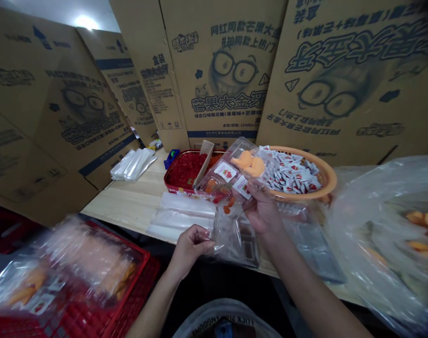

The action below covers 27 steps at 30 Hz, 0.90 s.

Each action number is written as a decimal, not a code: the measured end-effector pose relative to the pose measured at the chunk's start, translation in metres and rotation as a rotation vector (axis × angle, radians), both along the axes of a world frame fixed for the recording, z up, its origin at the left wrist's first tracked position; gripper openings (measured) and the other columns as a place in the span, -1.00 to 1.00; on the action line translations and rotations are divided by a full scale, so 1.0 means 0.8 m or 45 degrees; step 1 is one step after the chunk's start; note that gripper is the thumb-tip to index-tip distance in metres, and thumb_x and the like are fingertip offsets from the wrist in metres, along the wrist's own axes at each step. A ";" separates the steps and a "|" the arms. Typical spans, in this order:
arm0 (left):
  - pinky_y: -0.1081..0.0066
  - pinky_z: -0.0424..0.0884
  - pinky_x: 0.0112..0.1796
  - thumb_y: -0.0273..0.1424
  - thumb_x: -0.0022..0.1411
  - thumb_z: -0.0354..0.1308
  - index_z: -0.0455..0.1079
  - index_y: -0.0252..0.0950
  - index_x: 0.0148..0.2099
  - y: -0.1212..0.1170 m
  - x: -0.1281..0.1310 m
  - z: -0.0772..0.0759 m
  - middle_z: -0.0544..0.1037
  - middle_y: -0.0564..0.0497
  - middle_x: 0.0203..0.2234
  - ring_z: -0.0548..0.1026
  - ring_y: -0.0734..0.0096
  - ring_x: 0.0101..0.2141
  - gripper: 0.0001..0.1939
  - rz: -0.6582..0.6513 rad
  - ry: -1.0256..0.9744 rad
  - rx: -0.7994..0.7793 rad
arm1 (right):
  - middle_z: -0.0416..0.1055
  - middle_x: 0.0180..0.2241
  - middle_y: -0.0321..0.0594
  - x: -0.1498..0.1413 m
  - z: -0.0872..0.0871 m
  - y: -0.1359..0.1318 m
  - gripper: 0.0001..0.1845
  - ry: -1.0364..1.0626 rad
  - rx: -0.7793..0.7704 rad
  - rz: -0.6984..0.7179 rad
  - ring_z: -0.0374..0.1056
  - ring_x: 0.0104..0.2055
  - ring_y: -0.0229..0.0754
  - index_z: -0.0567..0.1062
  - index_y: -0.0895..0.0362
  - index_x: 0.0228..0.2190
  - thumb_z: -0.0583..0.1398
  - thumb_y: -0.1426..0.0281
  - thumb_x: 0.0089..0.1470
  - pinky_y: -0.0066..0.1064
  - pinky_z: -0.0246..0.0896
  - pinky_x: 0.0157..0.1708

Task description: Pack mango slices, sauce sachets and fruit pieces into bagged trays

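My right hand grips a clear plastic tray, tilted up over the table. In the tray's compartments lie orange candies, two white sachets with red prints, and small orange and red pieces. Lower and to the left, my left hand is closed, thumb and finger pinched at the edge of a clear plastic bag. Its transparent film makes the exact grip hard to see. Under the bag shows part of an empty clear tray.
Behind stand a red-filled tin with a cardboard divider and an orange basket of sachets. Flat bags lie on the table. A red crate holds packed bags at left; a large plastic sack bulges at right. Cartons wall the back.
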<state>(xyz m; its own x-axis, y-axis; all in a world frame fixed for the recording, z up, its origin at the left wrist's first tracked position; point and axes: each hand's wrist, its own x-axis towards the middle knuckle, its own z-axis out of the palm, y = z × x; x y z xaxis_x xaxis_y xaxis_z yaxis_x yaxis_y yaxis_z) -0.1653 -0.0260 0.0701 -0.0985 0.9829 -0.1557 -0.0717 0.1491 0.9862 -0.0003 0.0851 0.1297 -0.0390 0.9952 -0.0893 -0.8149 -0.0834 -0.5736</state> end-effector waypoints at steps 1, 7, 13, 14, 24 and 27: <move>0.54 0.24 -0.49 -0.36 -0.17 0.35 0.31 -0.32 -0.38 0.000 0.000 0.000 0.43 0.13 -0.58 0.34 0.58 -0.55 -0.69 -0.015 -0.025 -0.003 | 0.49 -0.42 -0.43 -0.001 -0.001 -0.002 -0.75 0.001 0.003 0.007 0.41 -0.33 -0.26 0.45 0.07 -0.53 0.36 0.51 -0.35 -0.43 0.41 -0.39; 0.50 0.30 -0.42 -0.39 -0.18 0.35 0.35 -0.33 -0.32 0.000 -0.005 0.004 0.51 0.05 -0.53 0.43 0.50 -0.49 -0.66 -0.030 -0.101 -0.033 | 0.49 -0.41 -0.45 -0.004 -0.008 -0.004 -0.73 0.002 0.070 0.021 0.41 -0.34 -0.25 0.46 0.05 -0.52 0.39 0.47 -0.37 -0.41 0.43 -0.40; 0.50 0.30 -0.41 -0.37 -0.17 0.35 0.37 -0.33 -0.33 0.000 -0.008 0.001 0.53 0.02 -0.50 0.45 0.49 -0.46 -0.68 -0.016 -0.177 -0.039 | 0.47 -0.42 -0.48 -0.011 -0.023 -0.006 -0.74 0.023 0.072 0.038 0.40 -0.31 -0.28 0.44 0.04 -0.53 0.38 0.46 -0.35 -0.35 0.43 -0.31; 0.51 0.29 -0.41 -0.37 -0.17 0.35 0.38 -0.34 -0.33 0.001 -0.008 -0.001 0.54 0.02 -0.50 0.45 0.48 -0.46 -0.68 -0.021 -0.191 -0.037 | 0.47 -0.42 -0.48 -0.014 -0.024 -0.008 -0.74 0.035 0.066 0.052 0.40 -0.31 -0.28 0.44 0.04 -0.53 0.38 0.46 -0.35 -0.34 0.43 -0.30; 0.36 0.37 -0.23 -0.30 -0.09 0.32 0.40 -0.34 -0.34 0.001 -0.021 -0.006 0.55 0.02 -0.51 0.52 0.37 -0.38 -0.72 0.144 -0.360 -0.004 | 0.50 -0.43 -0.44 -0.006 -0.033 -0.010 -0.68 -0.066 0.011 0.177 0.38 -0.40 -0.38 0.45 0.08 -0.54 0.40 0.51 -0.44 -0.58 0.32 -0.38; 0.33 0.38 -0.21 -0.29 -0.07 0.30 0.41 -0.34 -0.31 -0.002 -0.028 -0.002 0.54 0.02 -0.52 0.53 0.34 -0.36 -0.72 0.174 -0.398 -0.015 | 0.51 -0.44 -0.43 0.006 -0.042 -0.006 -0.69 -0.152 -0.040 0.202 0.37 -0.41 -0.38 0.43 0.10 -0.56 0.41 0.49 -0.45 -0.59 0.31 -0.42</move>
<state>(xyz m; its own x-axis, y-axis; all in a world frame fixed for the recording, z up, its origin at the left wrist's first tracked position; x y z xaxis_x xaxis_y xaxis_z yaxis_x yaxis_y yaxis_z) -0.1875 -0.0272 0.0688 -0.1751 0.9618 -0.2106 -0.3905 0.1285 0.9116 0.0044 0.0803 0.0957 -0.1825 0.9740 -0.1339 -0.7161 -0.2250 -0.6607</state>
